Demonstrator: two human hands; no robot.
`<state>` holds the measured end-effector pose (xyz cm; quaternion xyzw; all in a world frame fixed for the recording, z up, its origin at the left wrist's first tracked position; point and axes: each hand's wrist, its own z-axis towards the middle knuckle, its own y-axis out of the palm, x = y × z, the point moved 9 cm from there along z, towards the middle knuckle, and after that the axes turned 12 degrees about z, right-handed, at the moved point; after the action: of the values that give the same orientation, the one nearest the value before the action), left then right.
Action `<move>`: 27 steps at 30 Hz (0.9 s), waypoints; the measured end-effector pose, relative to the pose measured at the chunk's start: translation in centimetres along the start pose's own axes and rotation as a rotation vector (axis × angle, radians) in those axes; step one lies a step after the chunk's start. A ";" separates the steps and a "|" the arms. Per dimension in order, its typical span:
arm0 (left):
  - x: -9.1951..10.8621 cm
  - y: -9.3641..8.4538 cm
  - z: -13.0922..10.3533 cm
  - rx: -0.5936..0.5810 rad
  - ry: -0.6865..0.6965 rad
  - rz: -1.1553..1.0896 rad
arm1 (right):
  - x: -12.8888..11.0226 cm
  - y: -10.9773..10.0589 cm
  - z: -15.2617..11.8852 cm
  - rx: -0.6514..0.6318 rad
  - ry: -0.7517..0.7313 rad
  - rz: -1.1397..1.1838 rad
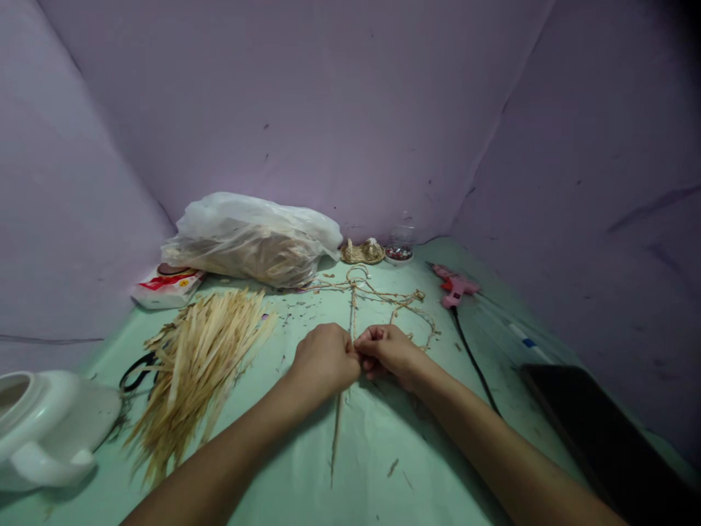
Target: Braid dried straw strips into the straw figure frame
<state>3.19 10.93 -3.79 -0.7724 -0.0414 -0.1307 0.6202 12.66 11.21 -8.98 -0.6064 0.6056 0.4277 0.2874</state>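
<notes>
My left hand [327,356] and my right hand [388,352] meet over the middle of the table, fingertips pinched together. Between them runs a thin twisted fibre cord [353,310], coming from a small loop at its far end. A flat loose strand [337,431] trails toward me from under my left hand. More of the twisted cord [391,296] branches left and right beyond my hands and curls around on the right. The exact spot where the fingertips press is partly hidden by the fingers.
On the left lie a pile of dried fibre strips [202,365], scissors [136,372] with a black handle and a white ceramic pot [60,424]. Behind stand a plastic bag [257,241], a woven piece [362,253] and a bead container [399,252]. A pink glue gun [457,286] and black tablet-like slab [602,438] are right.
</notes>
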 end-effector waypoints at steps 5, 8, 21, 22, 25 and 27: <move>2.2 -0.5 -2.0 0.051 0.054 0.194 | -0.1 -0.3 0.1 0.051 -0.054 -0.019; 3.3 -0.1 -2.6 0.044 0.129 0.203 | -0.1 -0.2 0.3 0.042 -0.083 -0.042; -2.0 1.4 1.1 -0.264 -0.210 -0.786 | -0.4 0.5 0.0 -0.072 -0.079 0.025; -1.4 2.4 1.0 -0.345 -0.207 -0.878 | -0.4 0.6 0.0 -0.091 -0.077 0.033; 0.1 4.6 0.7 -0.541 -0.173 -1.066 | -0.5 0.9 0.1 -0.135 -0.085 0.049; 0.0 5.6 0.8 -0.629 -0.209 -1.165 | -0.6 0.8 0.2 -0.144 -0.088 0.049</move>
<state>4.58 10.43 -9.26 -0.7764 -0.4715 -0.3744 0.1862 11.85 11.57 -8.45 -0.5909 0.5748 0.5033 0.2591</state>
